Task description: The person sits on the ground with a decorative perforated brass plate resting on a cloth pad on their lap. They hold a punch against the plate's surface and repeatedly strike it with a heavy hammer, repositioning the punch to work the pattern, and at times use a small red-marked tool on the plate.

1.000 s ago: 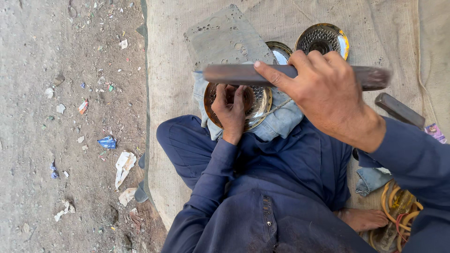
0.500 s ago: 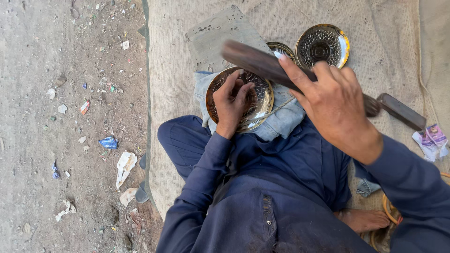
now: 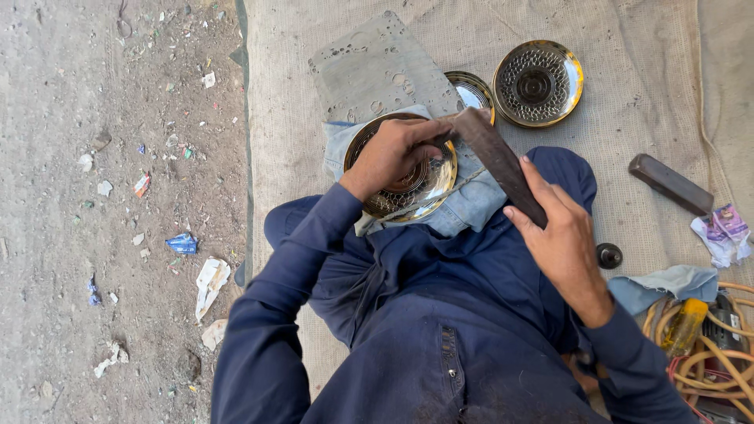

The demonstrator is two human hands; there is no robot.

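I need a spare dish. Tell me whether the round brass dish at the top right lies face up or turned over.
Face up. The brass dish lies flat on the mat, its patterned hollow and raised centre showing, clear of both hands.

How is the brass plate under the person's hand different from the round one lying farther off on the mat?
The brass plate in the lap rests on a pale blue cloth, half hidden by the left hand, with the dark bar in the right hand reaching its rim. The far plate lies bare on the mat, fully in view, untouched. Both are round, golden-rimmed and patterned.
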